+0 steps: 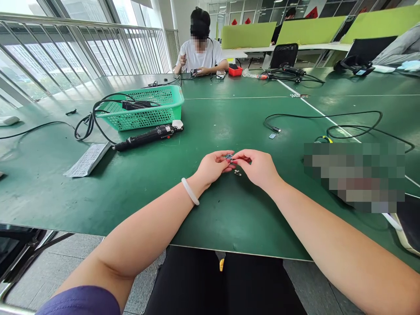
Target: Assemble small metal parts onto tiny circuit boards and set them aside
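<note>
A small blue-and-silver part (229, 156), which looks like a tiny circuit board, is held between my hands above the green table. My left hand (211, 167) pinches it from the left, with a white band on the wrist. From the right, the fingertips of my right hand (259, 168) close in a pinch at the part's edge; they partly cover it, so its shape is unclear. Just below the fingers lies a small metallic piece (238, 173) on the table.
A black electric screwdriver (144, 137) lies before a green basket (147, 111) holding black cabled items. Left is a paper-covered block (88, 160). A black cable (328, 116) and a small blue-white piece (272, 136) lie right. Across the table sits a person (203, 57).
</note>
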`<state>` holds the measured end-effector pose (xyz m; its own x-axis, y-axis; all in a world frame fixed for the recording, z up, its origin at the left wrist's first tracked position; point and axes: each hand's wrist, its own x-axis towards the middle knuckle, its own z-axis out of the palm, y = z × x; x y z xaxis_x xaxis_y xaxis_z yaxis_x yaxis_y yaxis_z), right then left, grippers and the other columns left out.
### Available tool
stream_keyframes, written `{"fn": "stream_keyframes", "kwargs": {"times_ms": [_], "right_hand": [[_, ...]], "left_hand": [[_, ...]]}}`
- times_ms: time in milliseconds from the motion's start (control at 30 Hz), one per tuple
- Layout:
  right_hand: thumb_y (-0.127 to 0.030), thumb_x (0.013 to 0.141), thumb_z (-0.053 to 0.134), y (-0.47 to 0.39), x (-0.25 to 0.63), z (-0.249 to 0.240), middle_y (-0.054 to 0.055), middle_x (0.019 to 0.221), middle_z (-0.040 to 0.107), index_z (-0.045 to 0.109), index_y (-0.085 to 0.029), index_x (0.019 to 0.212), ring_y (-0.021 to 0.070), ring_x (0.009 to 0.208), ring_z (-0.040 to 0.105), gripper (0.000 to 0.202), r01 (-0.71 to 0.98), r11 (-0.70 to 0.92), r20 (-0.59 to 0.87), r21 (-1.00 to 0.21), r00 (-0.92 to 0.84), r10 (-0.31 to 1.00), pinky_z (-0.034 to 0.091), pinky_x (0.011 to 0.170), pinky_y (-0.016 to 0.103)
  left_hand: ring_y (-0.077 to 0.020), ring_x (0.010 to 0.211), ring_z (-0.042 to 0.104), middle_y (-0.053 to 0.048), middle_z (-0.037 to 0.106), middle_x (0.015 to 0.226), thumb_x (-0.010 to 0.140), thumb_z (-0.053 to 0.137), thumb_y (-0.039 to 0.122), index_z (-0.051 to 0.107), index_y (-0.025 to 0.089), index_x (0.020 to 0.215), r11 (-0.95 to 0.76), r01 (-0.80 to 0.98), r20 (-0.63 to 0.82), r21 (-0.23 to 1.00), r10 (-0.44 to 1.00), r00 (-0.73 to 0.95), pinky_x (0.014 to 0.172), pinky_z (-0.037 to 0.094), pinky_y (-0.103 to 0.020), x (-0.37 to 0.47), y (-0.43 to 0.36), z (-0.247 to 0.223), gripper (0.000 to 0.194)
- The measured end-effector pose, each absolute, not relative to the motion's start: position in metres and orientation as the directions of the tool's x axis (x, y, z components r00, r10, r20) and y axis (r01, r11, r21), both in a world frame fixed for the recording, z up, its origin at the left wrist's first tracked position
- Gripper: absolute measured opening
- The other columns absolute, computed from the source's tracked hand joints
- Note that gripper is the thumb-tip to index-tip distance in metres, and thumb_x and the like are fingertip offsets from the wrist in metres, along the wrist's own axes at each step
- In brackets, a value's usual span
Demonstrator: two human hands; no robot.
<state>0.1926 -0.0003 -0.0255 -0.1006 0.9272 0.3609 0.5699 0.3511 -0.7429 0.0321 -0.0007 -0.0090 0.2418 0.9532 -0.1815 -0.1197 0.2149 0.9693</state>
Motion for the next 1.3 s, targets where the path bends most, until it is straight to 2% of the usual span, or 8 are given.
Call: {"fn": "stream_keyframes", "kwargs": {"times_ms": [200,433,733,967,1133,1300], "right_hand": [[-0.025,0.08,0.06,0.0,0.194,-0.024,0.003,0.079,0.076,0.075,-0.023,0.078,0.0182,0.069,0.065,0.015,0.584,0.3,0.34,-0.755,-0.043,0.94,0.05,0.069,0.033],[-0.024,0.078,0.061,-0.002,0.193,-0.023,0.003,0.081,0.076,0.077,-0.022,0.077,0.0189,0.072,0.066,0.015,0.575,0.221,0.279,-0.788,0.014,0.96,0.05,0.07,0.033],[-0.026,0.076,0.062,0.0,0.193,-0.025,0.003,0.077,0.076,0.076,-0.023,0.074,0.0182,0.067,0.064,0.015,0.577,0.241,0.312,-0.781,0.025,0.95,0.05,0.067,0.033],[-0.029,0.076,0.063,0.0,0.193,-0.026,0.004,0.079,0.077,0.076,-0.023,0.074,0.0207,0.07,0.067,0.015,0.585,0.233,0.313,-0.777,0.038,0.949,0.052,0.068,0.035],[-0.027,0.076,0.063,-0.001,0.193,-0.025,0.004,0.081,0.077,0.077,-0.022,0.077,0.0204,0.071,0.067,0.015,0.607,0.225,0.31,-0.762,0.037,0.95,0.052,0.071,0.035],[-0.029,0.077,0.064,-0.002,0.192,-0.024,0.004,0.083,0.077,0.077,-0.023,0.078,0.0207,0.074,0.068,0.015,0.591,0.247,0.312,-0.768,0.009,0.95,0.052,0.071,0.034]], "left_hand": [[-0.0107,0.076,0.067,-0.005,0.072,0.089,0.073,0.066,-0.002,0.064,0.011,0.116,0.133,-0.07,-0.111,0.989,0.961,0.252,0.091,0.051,-0.034,0.03,0.003,-0.015,0.045],[-0.0143,0.083,0.069,-0.009,0.073,0.101,0.076,0.064,0.004,0.064,0.015,0.12,0.032,0.084,-0.055,0.996,0.958,0.281,0.092,0.052,-0.036,0.03,0.006,-0.022,0.044],[-0.0137,0.079,0.068,-0.008,0.074,0.097,0.076,0.063,0.003,0.066,0.016,0.119,0.028,0.109,-0.057,0.994,0.96,0.275,0.089,0.053,-0.034,0.03,0.005,-0.021,0.046],[-0.0135,0.077,0.068,-0.006,0.074,0.095,0.073,0.063,0.001,0.068,0.016,0.117,0.001,0.15,-0.041,0.989,0.964,0.262,0.088,0.053,-0.033,0.03,0.002,-0.018,0.047],[-0.0126,0.074,0.066,-0.005,0.073,0.09,0.075,0.066,0.005,0.07,0.017,0.114,-0.044,0.202,-0.006,0.978,0.97,0.243,0.089,0.053,-0.033,0.03,0.002,-0.016,0.042],[-0.0126,0.074,0.066,-0.006,0.072,0.088,0.081,0.063,0.007,0.07,0.015,0.112,-0.01,0.145,-0.027,0.989,0.968,0.25,0.085,0.056,-0.034,0.031,0.002,-0.016,0.032]]}}
